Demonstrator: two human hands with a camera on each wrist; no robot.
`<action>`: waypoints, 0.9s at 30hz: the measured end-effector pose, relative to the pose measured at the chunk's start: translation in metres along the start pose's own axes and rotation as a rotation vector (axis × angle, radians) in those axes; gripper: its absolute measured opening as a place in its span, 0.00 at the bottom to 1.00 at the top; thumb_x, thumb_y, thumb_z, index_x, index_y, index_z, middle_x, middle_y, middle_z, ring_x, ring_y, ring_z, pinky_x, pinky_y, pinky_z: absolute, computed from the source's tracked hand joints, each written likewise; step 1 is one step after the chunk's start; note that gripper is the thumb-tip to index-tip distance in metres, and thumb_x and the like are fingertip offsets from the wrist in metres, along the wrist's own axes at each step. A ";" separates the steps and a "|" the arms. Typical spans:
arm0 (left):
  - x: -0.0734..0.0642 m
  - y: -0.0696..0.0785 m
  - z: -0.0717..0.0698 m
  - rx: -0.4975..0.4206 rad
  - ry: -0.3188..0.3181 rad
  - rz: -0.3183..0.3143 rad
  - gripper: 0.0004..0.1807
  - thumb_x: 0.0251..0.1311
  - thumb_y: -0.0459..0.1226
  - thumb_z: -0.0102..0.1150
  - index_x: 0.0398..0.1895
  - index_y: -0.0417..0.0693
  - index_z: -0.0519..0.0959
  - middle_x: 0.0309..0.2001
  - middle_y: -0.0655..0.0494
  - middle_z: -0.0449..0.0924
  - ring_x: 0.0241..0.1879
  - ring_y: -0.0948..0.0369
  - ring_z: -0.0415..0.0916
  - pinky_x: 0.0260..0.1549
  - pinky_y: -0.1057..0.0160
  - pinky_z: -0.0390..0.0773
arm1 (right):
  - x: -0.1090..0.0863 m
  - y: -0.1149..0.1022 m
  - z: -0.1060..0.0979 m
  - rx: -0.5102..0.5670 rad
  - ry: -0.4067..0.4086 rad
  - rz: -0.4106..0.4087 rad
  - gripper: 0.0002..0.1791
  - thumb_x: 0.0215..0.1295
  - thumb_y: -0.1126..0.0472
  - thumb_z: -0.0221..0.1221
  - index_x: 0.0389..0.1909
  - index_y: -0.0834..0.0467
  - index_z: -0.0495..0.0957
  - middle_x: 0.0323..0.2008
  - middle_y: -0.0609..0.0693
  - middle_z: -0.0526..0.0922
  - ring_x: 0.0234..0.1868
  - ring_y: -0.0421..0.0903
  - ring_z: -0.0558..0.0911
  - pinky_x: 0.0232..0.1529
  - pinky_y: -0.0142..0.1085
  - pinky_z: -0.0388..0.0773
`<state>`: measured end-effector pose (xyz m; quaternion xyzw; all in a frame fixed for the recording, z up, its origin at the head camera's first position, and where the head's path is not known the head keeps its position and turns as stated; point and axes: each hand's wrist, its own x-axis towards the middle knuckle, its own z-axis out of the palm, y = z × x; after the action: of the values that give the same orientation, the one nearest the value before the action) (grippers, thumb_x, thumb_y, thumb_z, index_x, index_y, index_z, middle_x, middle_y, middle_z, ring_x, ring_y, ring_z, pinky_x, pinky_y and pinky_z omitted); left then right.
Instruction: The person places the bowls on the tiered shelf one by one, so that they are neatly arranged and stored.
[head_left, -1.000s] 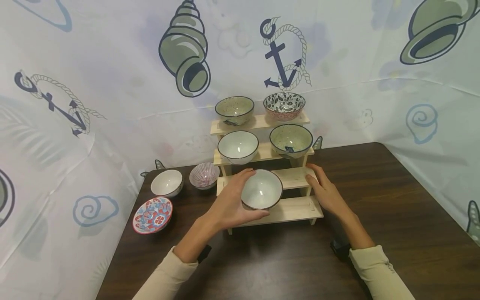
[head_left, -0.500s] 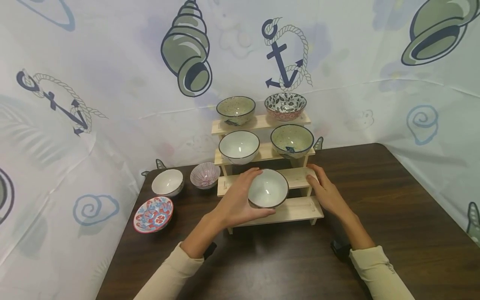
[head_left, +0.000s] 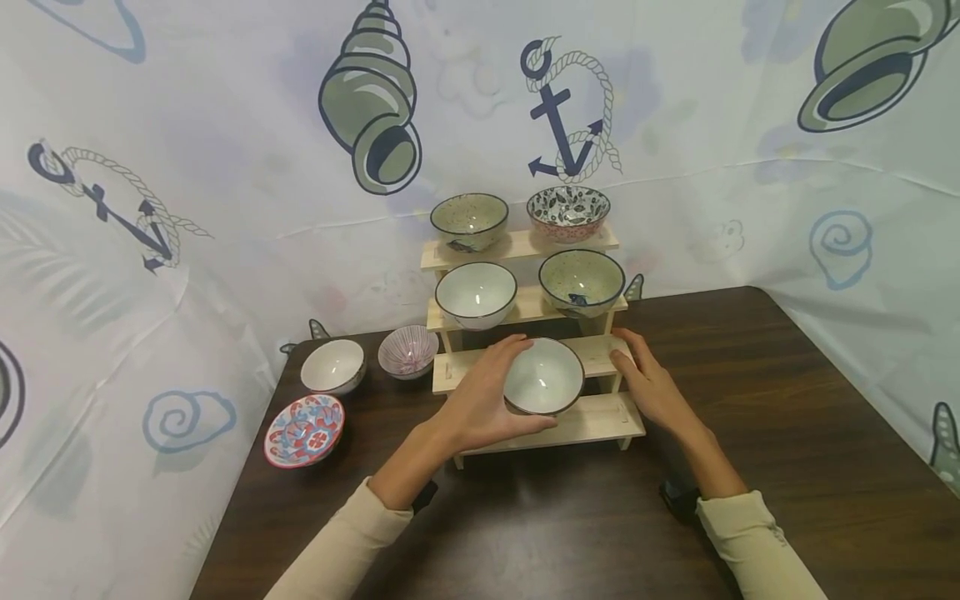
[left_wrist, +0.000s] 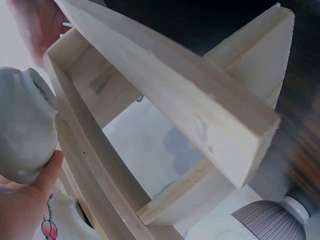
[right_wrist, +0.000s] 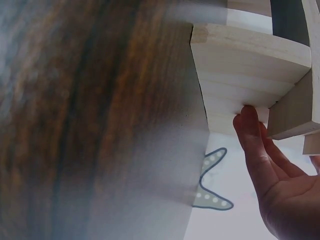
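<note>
My left hand (head_left: 487,396) holds a white bowl with a dark rim (head_left: 546,377), thumb at its near side and fingers at the far side. The bowl overlaps the lower steps of a pale wooden tiered stand (head_left: 592,417) and tilts toward the camera. In the left wrist view the bowl's foot and outer wall (left_wrist: 25,125) show, with a finger along it. My right hand (head_left: 652,385) grips the right end of the second-lowest step. The right wrist view shows its fingertips (right_wrist: 247,117) against the stand's side panel, under the step; the thumb is mostly hidden.
Higher steps carry two speckled green bowls (head_left: 468,223), a white bowl (head_left: 476,292) and a leaf-patterned bowl (head_left: 568,212). Left of the stand, on the dark table (head_left: 750,400), sit a purple-striped bowl (head_left: 408,350), a white bowl (head_left: 333,365) and a red-and-blue bowl (head_left: 304,430).
My left hand has carried the white bowl to the right in front of the steps, mostly in the first half second. The right hand keeps its place on the stand.
</note>
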<state>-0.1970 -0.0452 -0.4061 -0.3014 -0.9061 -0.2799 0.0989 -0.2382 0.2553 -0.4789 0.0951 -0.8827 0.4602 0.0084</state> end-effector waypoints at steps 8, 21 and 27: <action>0.006 0.002 0.002 -0.006 -0.001 0.014 0.58 0.43 0.63 0.79 0.76 0.52 0.63 0.76 0.50 0.64 0.75 0.52 0.65 0.68 0.46 0.74 | 0.000 0.002 0.001 -0.002 -0.003 0.003 0.34 0.82 0.36 0.38 0.82 0.44 0.51 0.80 0.62 0.57 0.73 0.74 0.66 0.65 0.74 0.65; 0.018 0.010 0.009 -0.017 0.002 0.038 0.59 0.43 0.63 0.79 0.76 0.52 0.63 0.76 0.48 0.64 0.74 0.51 0.66 0.67 0.45 0.75 | 0.000 0.001 0.000 -0.007 0.002 -0.002 0.33 0.82 0.37 0.38 0.81 0.42 0.51 0.79 0.62 0.60 0.73 0.72 0.67 0.64 0.73 0.66; 0.022 0.012 0.012 -0.018 0.001 0.046 0.59 0.43 0.63 0.79 0.76 0.51 0.63 0.76 0.47 0.64 0.74 0.52 0.66 0.67 0.46 0.76 | 0.001 0.002 0.001 -0.020 0.012 0.000 0.32 0.82 0.37 0.38 0.81 0.42 0.52 0.79 0.62 0.61 0.72 0.72 0.68 0.63 0.73 0.67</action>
<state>-0.2079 -0.0197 -0.4025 -0.3229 -0.8964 -0.2857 0.1030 -0.2391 0.2553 -0.4809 0.0920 -0.8873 0.4517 0.0146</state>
